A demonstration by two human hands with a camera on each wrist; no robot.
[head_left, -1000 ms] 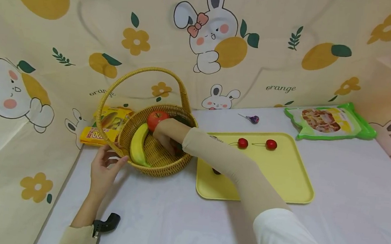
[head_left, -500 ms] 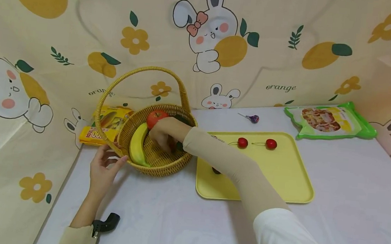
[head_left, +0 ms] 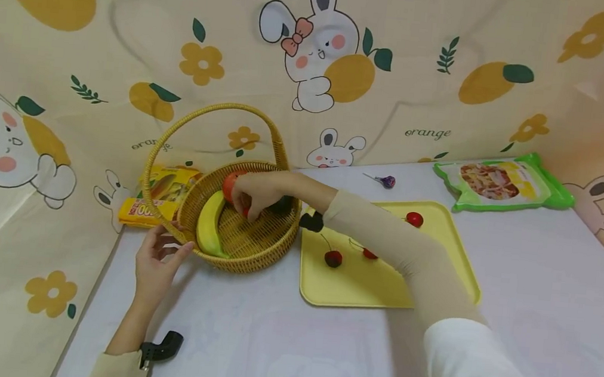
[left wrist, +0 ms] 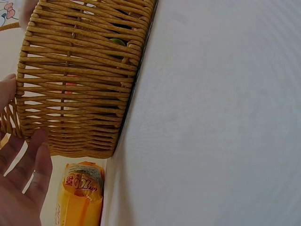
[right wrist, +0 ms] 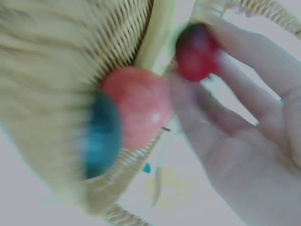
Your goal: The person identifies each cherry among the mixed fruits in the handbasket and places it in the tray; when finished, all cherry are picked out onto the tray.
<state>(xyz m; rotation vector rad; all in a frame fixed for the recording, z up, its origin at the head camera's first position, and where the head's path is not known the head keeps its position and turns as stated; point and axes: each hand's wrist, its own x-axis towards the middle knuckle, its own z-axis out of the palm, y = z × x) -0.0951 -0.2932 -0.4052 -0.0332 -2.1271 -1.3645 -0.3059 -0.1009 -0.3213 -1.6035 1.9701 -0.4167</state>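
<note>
A wicker basket (head_left: 252,265) with a tall hoop handle holds a banana (head_left: 208,225), a red apple (head_left: 230,186) and a dark green rounded fruit (head_left: 282,205). My left hand (head_left: 157,266) grips the basket's left edge at the handle base, thumb in front and fingers behind. Over the inside of the basket, my right hand (head_left: 265,190) pinches a small dark-red cherry (right wrist: 197,52) between thumb and fingertips. In the right wrist view the cherry is clear of the apple and the banana; that view is blurred.
Right of the basket lies a yellow tray (head_left: 357,298) bearing cherries (head_left: 333,258), partly covered by my right arm. Behind it are a lollipop (head_left: 387,181) and a green-and-white food bag (head_left: 502,182). A yellow snack packet (head_left: 151,212) sits left of the basket.
My right hand has risen from the basket's bottom with the cherry now showing in its fingers. The right forearm has swung, uncovering a cherry at the tray's left. My left hand stays put.
</note>
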